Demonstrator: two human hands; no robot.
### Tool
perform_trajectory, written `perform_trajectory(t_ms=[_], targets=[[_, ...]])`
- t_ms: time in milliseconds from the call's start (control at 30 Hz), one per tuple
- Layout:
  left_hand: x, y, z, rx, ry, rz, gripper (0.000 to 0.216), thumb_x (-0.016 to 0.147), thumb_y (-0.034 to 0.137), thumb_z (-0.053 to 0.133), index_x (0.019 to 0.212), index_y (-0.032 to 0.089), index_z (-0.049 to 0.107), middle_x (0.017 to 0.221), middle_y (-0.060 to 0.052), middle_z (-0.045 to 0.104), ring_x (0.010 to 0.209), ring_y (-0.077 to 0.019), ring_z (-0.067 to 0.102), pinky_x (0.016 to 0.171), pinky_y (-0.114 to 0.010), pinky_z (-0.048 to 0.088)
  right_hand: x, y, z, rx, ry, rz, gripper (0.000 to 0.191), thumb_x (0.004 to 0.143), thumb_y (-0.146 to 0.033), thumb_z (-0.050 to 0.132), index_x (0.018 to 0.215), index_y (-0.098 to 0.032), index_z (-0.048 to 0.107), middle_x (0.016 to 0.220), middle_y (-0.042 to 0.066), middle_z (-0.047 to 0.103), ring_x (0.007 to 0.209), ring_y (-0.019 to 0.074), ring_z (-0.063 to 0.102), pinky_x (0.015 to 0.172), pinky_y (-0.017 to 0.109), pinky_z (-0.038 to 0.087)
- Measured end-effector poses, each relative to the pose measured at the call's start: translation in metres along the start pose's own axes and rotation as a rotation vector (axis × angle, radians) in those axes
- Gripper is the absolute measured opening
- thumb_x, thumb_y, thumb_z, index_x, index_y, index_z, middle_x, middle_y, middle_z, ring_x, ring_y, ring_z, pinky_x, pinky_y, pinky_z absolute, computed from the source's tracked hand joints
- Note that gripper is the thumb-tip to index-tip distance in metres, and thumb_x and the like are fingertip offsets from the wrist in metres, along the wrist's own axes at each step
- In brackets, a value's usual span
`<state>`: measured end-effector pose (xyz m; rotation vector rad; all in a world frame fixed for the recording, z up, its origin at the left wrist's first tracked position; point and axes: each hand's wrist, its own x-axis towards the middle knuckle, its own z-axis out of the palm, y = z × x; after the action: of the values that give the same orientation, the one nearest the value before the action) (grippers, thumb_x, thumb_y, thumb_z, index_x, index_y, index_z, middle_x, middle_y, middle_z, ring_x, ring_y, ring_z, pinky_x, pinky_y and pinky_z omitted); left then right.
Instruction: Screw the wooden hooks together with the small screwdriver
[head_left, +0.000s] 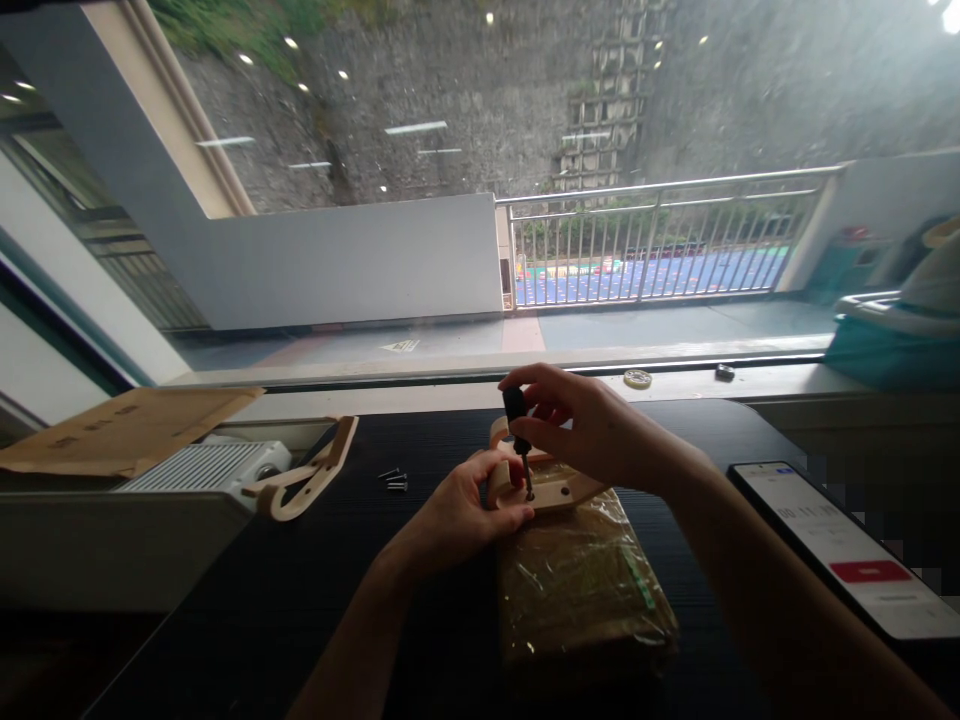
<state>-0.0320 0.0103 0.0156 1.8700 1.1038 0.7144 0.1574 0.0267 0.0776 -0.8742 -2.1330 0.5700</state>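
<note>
My right hand grips the black handle of a screwdriver, held upright with the shaft pointing down. Its tip meets a hole or screw in a pale wooden piece with a curled end; which of the two I cannot tell. With fingers closed around the curled end, my left hand steadies that piece. Underneath lies a brown parcel wrapped in shiny clear tape. Part of another curved wooden section shows behind the left fingers.
Several screws lie on the black table. A similar wooden assembly rests at the left edge near a radiator and cardboard. A phone lies right. A tape roll sits on the windowsill.
</note>
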Motion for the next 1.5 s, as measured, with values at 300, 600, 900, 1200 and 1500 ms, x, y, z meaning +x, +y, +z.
perform_trajectory(t_ms=[300,600,900,1200,1500], targets=[[-0.002,0.004,-0.003,0.014,-0.030,0.033,0.030,0.072,0.024,0.064,0.101,0.020,0.058,0.102,-0.003,0.058,0.094,-0.0173,0.055,0.083,-0.027,0.044,-0.063,-0.012,-0.014,-0.209,0.235,0.124,0.012,0.080,-0.026,0.061,0.089,-0.020,0.056,0.080,0.001,0.063,0.067,0.0118,0.060,0.058,0.023,0.049],[-0.003,0.003,-0.007,0.120,0.017,0.033,0.024,0.070,0.031,0.067,0.089,0.017,0.061,0.104,-0.006,0.056,0.098,-0.0212,0.055,0.086,-0.031,0.045,-0.117,-0.016,0.034,-0.748,-0.011,0.238,0.038,0.088,-0.018,0.044,0.124,-0.022,0.052,0.101,0.005,0.070,0.072,0.0193,0.068,0.057,0.029,0.050],[-0.001,-0.002,-0.007,0.138,0.027,0.112,0.019,0.070,0.030,0.065,0.085,0.017,0.063,0.094,-0.005,0.057,0.094,-0.0203,0.055,0.083,-0.030,0.046,-0.097,-0.024,0.064,-0.803,0.034,0.266,0.037,0.086,-0.018,0.044,0.120,-0.014,0.058,0.093,0.008,0.073,0.070,0.0199,0.070,0.056,0.027,0.050],[-0.001,-0.003,-0.006,0.147,0.015,0.122,0.015,0.072,0.030,0.064,0.078,0.017,0.060,0.091,-0.004,0.058,0.089,-0.0183,0.055,0.079,-0.028,0.046,-0.096,-0.018,0.069,-0.793,0.051,0.212,0.035,0.086,-0.017,0.045,0.117,-0.014,0.060,0.089,0.008,0.073,0.064,0.0189,0.068,0.053,0.027,0.046],[-0.004,0.004,-0.006,0.146,0.032,0.047,0.020,0.070,0.030,0.066,0.085,0.018,0.063,0.096,-0.005,0.057,0.093,-0.0202,0.055,0.083,-0.031,0.046,-0.055,-0.044,-0.005,-0.540,0.071,0.232,0.014,0.082,-0.025,0.054,0.091,-0.023,0.064,0.065,-0.003,0.063,0.052,0.0105,0.055,0.049,0.022,0.036]])
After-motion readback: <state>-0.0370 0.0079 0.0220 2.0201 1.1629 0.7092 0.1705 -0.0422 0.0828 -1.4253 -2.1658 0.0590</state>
